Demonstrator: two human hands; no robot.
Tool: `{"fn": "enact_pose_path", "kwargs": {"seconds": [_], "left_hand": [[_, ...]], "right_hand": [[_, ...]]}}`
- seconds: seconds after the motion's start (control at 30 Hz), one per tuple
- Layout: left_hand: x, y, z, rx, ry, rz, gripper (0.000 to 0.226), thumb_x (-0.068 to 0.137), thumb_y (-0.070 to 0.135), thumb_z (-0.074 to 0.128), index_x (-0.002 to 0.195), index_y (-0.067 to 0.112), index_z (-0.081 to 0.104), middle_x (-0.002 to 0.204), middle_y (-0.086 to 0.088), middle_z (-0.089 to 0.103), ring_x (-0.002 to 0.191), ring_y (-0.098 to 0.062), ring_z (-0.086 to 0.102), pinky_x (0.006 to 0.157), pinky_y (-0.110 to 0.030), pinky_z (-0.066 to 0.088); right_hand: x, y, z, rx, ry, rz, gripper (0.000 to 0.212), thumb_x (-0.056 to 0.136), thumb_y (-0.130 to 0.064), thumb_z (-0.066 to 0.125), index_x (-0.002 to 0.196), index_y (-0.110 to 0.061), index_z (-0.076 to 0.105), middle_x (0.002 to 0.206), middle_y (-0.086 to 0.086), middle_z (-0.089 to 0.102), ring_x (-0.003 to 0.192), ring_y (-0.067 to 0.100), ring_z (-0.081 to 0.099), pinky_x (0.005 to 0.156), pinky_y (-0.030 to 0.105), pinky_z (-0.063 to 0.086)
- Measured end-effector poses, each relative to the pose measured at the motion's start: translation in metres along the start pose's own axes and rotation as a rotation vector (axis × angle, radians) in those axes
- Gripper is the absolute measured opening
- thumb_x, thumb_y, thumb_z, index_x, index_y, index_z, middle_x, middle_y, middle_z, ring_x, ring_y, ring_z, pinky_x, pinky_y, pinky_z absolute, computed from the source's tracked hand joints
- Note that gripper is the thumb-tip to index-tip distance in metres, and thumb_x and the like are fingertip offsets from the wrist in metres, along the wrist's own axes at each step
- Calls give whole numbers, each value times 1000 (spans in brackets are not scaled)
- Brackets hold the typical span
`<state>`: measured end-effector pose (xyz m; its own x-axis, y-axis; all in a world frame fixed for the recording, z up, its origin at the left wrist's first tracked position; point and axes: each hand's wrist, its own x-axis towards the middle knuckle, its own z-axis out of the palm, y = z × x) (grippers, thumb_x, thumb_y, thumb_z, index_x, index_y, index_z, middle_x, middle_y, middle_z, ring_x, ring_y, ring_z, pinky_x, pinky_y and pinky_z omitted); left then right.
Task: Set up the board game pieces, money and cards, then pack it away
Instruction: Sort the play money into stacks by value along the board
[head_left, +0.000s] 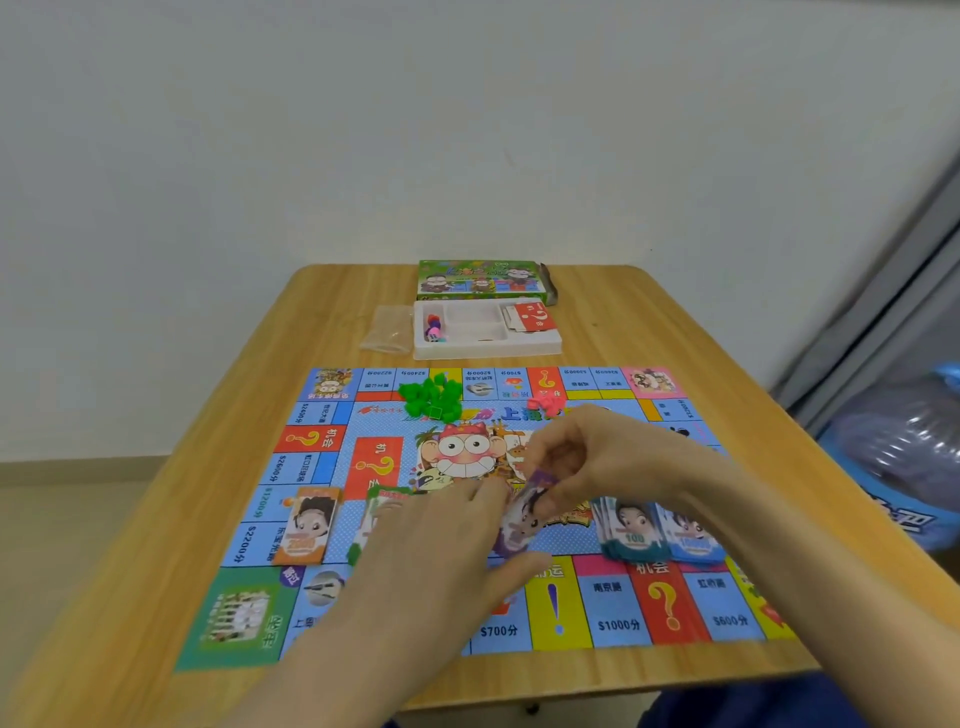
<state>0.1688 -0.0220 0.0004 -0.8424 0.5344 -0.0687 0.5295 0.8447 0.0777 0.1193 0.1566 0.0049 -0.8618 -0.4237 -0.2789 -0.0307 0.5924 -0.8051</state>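
Observation:
A colourful paper game board (332, 457) lies flat on the wooden table (156, 519). My right hand (582, 457) pinches the top of a purple money note (522, 519) above the board's middle. My left hand (441, 540) lies flat with straight fingers on the board, touching that note and partly covering a green note pile (371, 512). An orange note pile (307, 525) lies to the left. Teal notes (631, 530) and blue notes (691, 535) sit fanned to the right. Green houses (431, 397) and red pieces (545, 404) are heaped near the board's far edge.
Behind the board stands a white plastic tray (540, 348) holding coloured pawns, dice (434, 330) and red question-mark cards (530, 319). The green box lid (480, 278) lies behind it, and a clear plastic bag (387, 327) lies to its left. A blue bag (893, 467) sits right of the table.

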Motion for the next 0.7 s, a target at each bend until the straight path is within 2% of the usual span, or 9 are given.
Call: {"fn": "enact_pose_path", "kwargs": {"seconds": [0.03,0.1,0.17,0.23,0.33,0.47,0.57,0.67,0.7], "left_hand": [[0,6,14,-83,41,-16,37,94,58,37,121,32,41,115,16,54,105,-9,52,86,-24,43],[3,8,27,-155,148,-41,23,100,40,38,119,28,46,112,12,57,101,-12,54,82,-26,44],[12,6,25,-110,176,-39,16,102,26,39,116,25,47,111,8,56,100,-15,54,80,-28,45],[9,10,38,-75,106,-63,12,101,20,41,112,23,46,110,6,55,101,-18,53,79,-29,44],[13,14,38,-19,45,-51,16,102,17,40,116,22,43,116,3,50,108,-21,50,79,-30,40],[13,15,45,-3,28,-56,28,100,11,41,127,19,41,119,0,44,111,-23,48,77,-31,38],[10,11,37,-136,69,-49,22,102,21,40,123,22,47,113,7,48,107,-16,50,86,-27,44],[3,11,19,-254,113,-4,18,99,48,31,88,38,41,86,16,41,89,-6,45,75,-17,35],[1,10,17,-242,152,15,22,96,54,28,86,38,38,83,16,39,87,-4,43,74,-16,34]], "right_hand": [[-4,1,3,45,12,6,17,74,-1,75,78,-15,67,67,-4,69,72,15,61,75,31,50],[-9,4,9,31,34,9,19,74,-2,76,74,-19,67,67,-9,68,70,15,59,75,33,50],[-16,3,12,-29,38,25,16,75,-11,77,74,-23,67,62,-17,64,61,4,56,64,21,48],[-24,1,11,-39,22,38,8,78,-21,75,78,-24,68,59,-20,63,58,-2,55,59,14,45],[-26,2,13,-79,36,18,4,84,-20,69,81,-17,70,60,-13,64,53,-3,56,55,13,46],[-22,12,20,-176,57,15,5,81,-16,71,79,-20,71,70,-6,69,65,6,65,58,12,49],[-21,14,15,-113,104,-8,7,80,-11,72,78,-18,70,74,-5,70,64,-1,61,58,11,45],[-20,13,4,-11,57,3,5,84,-8,67,85,-13,68,81,-5,73,71,-1,65,66,11,47],[-18,12,1,-15,30,14,5,85,-8,66,88,-12,67,85,-1,74,76,5,68,71,15,51]]}}
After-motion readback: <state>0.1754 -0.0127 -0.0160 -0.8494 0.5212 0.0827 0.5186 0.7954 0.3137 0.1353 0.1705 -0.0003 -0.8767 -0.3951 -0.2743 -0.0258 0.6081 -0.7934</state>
